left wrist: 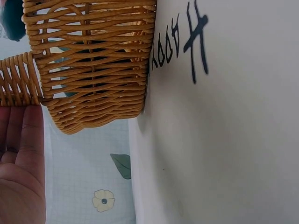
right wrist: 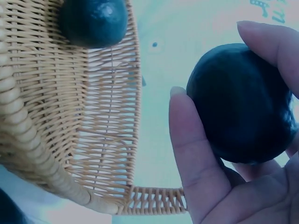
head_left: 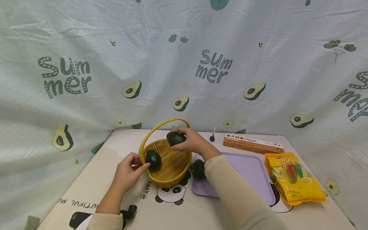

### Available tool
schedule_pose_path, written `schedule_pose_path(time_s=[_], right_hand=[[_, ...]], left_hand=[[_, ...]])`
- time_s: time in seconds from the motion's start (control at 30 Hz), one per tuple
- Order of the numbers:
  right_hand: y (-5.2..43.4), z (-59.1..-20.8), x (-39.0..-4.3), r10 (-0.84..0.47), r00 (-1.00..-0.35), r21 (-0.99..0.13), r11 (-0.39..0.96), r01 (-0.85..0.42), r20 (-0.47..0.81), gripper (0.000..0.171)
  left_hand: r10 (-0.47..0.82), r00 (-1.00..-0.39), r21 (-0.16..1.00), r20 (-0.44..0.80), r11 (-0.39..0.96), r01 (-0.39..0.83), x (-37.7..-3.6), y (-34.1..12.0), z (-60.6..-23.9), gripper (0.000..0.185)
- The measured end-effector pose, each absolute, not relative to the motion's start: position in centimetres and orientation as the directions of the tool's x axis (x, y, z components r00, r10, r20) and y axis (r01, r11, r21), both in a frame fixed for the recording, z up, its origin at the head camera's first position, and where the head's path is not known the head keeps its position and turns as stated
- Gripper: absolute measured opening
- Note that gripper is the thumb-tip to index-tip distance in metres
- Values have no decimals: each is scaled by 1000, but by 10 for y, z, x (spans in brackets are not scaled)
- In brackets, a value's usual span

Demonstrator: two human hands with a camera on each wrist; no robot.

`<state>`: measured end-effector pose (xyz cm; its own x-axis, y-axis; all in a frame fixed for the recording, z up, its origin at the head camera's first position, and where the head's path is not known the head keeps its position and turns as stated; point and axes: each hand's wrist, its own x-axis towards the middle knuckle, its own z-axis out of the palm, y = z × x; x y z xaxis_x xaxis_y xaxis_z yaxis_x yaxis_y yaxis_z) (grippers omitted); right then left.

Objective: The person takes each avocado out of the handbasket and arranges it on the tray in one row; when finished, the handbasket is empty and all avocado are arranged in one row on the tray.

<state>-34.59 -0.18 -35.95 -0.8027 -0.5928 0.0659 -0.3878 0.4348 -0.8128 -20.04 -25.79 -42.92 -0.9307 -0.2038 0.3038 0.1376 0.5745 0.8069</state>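
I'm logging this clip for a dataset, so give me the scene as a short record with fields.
left hand: left hand holds an avocado at the near rim of the basket
right hand: right hand grips a second avocado above the basket
basket: yellow wicker, with a hoop handle, standing on the table
tray: purple tray right of the basket, a dark item at its left edge
other items: pasta box, yellow snack bag, small purple lollipop
backdrop: avocado-print cloth
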Motion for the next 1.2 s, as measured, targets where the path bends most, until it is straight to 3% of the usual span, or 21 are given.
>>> schedule_pose_path(time_s=[0.8,1.2], right_hand=[[12,-352,-328,-625,-766,-861,299,-412,150,52],[21,-351,-316,-585,-804,-876,329,-353,105,49]], left_hand=[[-196,-927,806,319,571,157,-203,-262,-432,33],[-191,-928,809,318,566,161,-203,-261,-432,32]])
